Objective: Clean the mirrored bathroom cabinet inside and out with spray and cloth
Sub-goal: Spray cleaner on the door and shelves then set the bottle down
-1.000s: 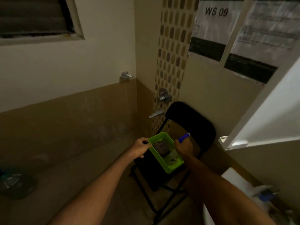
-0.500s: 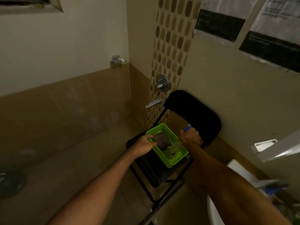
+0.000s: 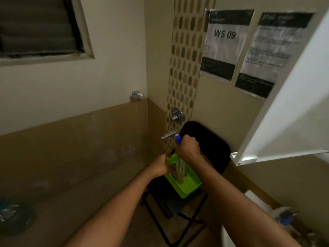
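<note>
A green plastic basket [image 3: 188, 188] sits on the seat of a black folding chair [image 3: 206, 145]. My right hand [image 3: 188, 148] grips a clear spray bottle [image 3: 180, 172] by its neck, just under the blue spray head [image 3: 178, 139]. The bottle hangs upright, its base still inside the basket. My left hand [image 3: 161, 166] grips the basket's left rim. A dark bit of cloth shows beside that hand, mostly hidden. The white cabinet door [image 3: 292, 111] stands open at the upper right.
A metal tap and spout [image 3: 169, 135] stick out of the tiled strip just behind the bottle. Two printed sheets [image 3: 226, 43] hang on the wall. A floor drain [image 3: 12, 216] lies at lower left. A white basin edge with small items [image 3: 284, 220] is at lower right.
My right hand has lifted the spray bottle up out of the basket. The left hand stays at the basket's rim. The view has tilted up, bringing the cabinet door back in.
</note>
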